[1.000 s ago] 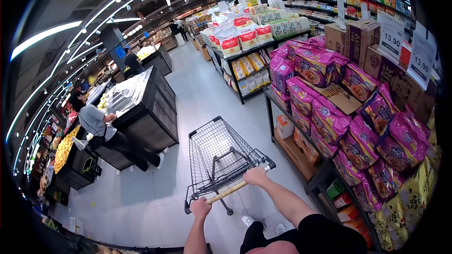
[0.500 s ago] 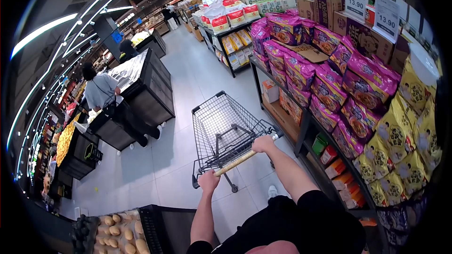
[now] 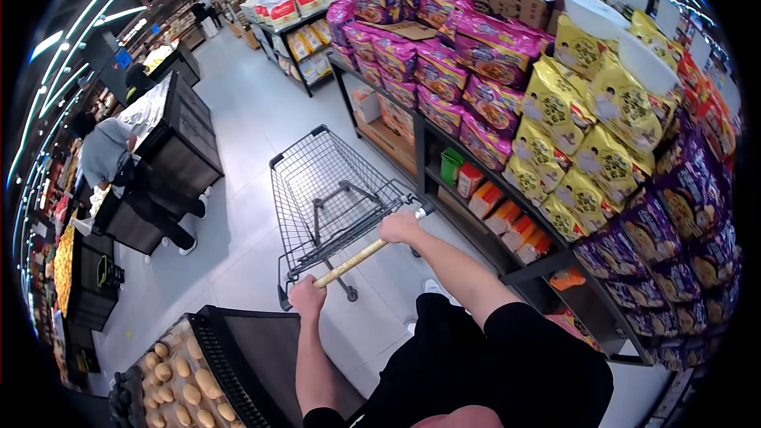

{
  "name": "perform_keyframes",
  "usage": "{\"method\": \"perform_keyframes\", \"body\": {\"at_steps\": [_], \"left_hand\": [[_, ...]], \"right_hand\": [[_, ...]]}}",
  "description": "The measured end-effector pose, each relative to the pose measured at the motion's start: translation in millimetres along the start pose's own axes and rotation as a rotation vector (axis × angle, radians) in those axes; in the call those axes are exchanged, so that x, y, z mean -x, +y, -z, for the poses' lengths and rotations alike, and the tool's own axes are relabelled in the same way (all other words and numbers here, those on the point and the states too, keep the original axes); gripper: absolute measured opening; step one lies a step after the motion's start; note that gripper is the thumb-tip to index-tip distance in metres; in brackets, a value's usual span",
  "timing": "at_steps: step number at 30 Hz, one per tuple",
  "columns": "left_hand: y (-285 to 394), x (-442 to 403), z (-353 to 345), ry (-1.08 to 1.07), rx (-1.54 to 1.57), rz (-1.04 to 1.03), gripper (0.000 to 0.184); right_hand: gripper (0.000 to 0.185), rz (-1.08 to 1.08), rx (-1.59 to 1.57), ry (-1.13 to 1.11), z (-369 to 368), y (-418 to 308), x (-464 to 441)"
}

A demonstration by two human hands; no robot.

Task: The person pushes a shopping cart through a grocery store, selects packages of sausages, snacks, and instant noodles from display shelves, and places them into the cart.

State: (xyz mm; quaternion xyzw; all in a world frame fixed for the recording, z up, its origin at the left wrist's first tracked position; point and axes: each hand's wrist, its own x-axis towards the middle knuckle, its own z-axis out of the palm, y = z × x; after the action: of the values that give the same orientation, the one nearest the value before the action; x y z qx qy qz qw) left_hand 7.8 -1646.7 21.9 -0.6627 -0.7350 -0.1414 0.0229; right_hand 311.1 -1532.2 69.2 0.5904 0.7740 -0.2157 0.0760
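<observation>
An empty wire shopping cart [image 3: 329,190] stands in the aisle in front of me, its yellowish handle bar [image 3: 350,263] nearest my body. My left hand [image 3: 307,296] is wrapped round the left end of the bar. Near the bar's right end, my right hand [image 3: 400,227] is closed on it too. Both arms reach forward from black sleeves.
On the right, a shelf holds pink packs [image 3: 495,47], yellow packs [image 3: 555,103] and purple packs [image 3: 686,198]. Potatoes [image 3: 190,392] fill a bin at lower left. A person in a grey top [image 3: 107,150] stands by a dark produce counter [image 3: 186,131].
The view has turned right and moved back along the shelf. More yellow and purple packs show, and the potato bin has come into view. Both hands have stayed on the bar.
</observation>
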Motion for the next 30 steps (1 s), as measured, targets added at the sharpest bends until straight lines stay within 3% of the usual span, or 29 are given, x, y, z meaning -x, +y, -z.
{"method": "perform_keyframes", "body": {"at_steps": [8,13,24,28,30], "left_hand": [[0,83,23,-0.019,0.026,-0.011,0.015],[7,139,26,0.037,0.021,-0.046,0.014],[86,284,54,0.015,0.033,-0.006,0.014],[119,327,75,-0.072,0.007,0.106,0.012],[128,344,82,-0.100,0.008,0.144,0.012]], "right_hand": [[0.036,0.049,-0.007,-0.110,-49,-2,85],[0.037,0.094,0.015,-0.057,-72,2,150],[0.042,0.041,-0.007,-0.016,-91,48,290],[0.040,0.046,0.054,-0.072,-99,63,321],[0.048,-0.019,0.037,-0.068,-104,68,335]]}}
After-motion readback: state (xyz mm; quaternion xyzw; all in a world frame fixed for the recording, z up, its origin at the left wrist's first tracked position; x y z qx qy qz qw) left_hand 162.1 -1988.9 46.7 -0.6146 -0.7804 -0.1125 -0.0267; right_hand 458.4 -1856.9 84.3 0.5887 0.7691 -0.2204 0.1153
